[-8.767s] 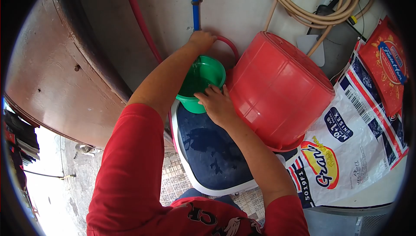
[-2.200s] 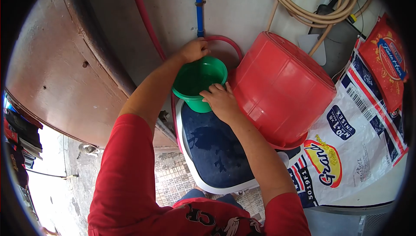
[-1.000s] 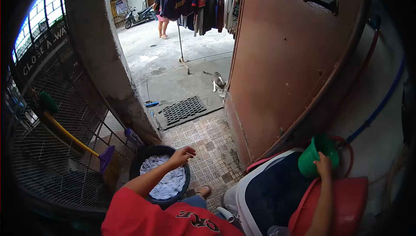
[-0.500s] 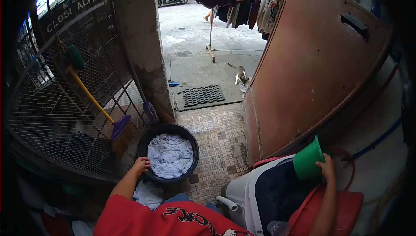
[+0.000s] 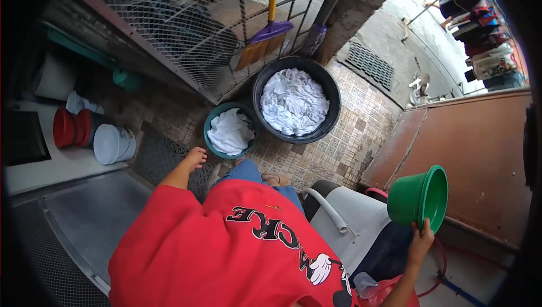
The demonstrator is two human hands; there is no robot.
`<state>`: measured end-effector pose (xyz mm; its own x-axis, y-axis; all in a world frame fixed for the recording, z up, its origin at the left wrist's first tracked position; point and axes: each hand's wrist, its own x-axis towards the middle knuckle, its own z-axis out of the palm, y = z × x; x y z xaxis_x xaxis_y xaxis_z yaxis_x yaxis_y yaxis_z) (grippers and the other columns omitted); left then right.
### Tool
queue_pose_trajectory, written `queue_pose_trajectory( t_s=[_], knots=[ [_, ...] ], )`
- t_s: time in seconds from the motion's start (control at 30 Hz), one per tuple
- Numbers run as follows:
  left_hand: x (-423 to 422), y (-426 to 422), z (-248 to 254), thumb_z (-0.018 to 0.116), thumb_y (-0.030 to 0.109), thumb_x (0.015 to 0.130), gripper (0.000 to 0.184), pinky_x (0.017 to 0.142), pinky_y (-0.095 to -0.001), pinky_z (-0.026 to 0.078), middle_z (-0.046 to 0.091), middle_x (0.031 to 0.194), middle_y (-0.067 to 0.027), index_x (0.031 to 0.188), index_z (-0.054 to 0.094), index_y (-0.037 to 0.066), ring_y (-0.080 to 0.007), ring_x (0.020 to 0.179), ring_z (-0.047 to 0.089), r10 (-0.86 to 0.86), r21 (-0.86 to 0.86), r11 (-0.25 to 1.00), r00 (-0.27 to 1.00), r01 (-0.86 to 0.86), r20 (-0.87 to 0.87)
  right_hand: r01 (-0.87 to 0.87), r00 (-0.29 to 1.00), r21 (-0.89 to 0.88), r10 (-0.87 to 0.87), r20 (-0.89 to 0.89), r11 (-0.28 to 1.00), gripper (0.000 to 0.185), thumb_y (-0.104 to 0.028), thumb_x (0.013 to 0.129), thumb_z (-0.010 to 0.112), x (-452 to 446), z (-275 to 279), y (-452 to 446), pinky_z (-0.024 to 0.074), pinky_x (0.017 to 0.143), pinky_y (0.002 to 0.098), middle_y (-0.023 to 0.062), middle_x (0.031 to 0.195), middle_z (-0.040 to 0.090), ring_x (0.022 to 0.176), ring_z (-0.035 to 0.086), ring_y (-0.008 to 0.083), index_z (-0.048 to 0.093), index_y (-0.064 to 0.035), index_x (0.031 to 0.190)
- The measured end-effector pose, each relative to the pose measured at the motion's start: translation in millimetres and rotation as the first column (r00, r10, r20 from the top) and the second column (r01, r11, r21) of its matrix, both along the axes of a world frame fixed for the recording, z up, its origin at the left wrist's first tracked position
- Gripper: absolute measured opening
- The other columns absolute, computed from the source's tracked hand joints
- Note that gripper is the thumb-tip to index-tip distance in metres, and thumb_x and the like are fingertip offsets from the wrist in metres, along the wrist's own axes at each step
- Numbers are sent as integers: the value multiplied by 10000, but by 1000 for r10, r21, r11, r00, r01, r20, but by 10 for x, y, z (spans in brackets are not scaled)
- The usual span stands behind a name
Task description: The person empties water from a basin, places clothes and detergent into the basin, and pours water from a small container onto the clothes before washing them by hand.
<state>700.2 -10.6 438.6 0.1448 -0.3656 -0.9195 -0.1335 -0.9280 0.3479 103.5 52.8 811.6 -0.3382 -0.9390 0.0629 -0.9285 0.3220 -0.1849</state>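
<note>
My right hand (image 5: 421, 238) grips the rim of a green plastic bucket (image 5: 405, 197), which is tilted on its side with its mouth facing right, over the washing machine (image 5: 354, 211). Nothing shows inside the part of the bucket I can see. My left hand (image 5: 196, 158) hangs in the air with loosely bent fingers, holding nothing. Nearest to it is a small green basin (image 5: 210, 123) with white cloth (image 5: 231, 132) in it. Beside that stands a larger black tub (image 5: 334, 101) full of wet-looking white laundry (image 5: 294, 101).
Buckets (image 5: 114, 144) stand at the left. A broom (image 5: 264, 42) leans on the mesh gate (image 5: 169, 25). The open brown metal door (image 5: 468, 160) is at the right. Outside are a rubber mat (image 5: 370, 65), a cat (image 5: 419, 84) and hanging clothes (image 5: 485, 36). A red hose (image 5: 443, 262) runs beside the machine.
My view has turned down and to the left, bringing the small basin fully into sight. My left hand has moved away from the black tub. The bucket stays in my right hand, its mouth now showing.
</note>
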Motion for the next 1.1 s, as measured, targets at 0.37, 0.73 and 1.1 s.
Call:
queue_pose_trajectory(
  t_s=[0.37,0.73,1.1],
  knots=[
    [648,716,332,431,173,813,316,739,-348,402,520,1062,-56,1121,420,99,-176,933,503,446,-149,888,893,-434,55,-851,525,-32,851,18,525,157,3,655,519,1774,-1371,-1441,385,643,315,52,727,566,707,546,188,547,-71,791],
    [-162,937,402,410,125,832,297,786,-338,400,507,1105,-67,1129,419,112,-169,976,499,689,-158,694,712,-702,-133,-974,-224,-8,968,115,-225,71,-134,657,503,2736,-2633,-2163,360,626,270,-20,649,482,664,500,128,476,-142,722],
    [-58,478,-946,408,130,826,309,796,-342,393,497,1102,-60,1134,421,106,-179,995,485,600,-125,757,759,-641,-253,-920,-350,109,916,197,-376,68,-141,669,492,3177,-3957,-2118,366,641,263,-35,626,479,663,513,124,487,-159,734]
  ],
)
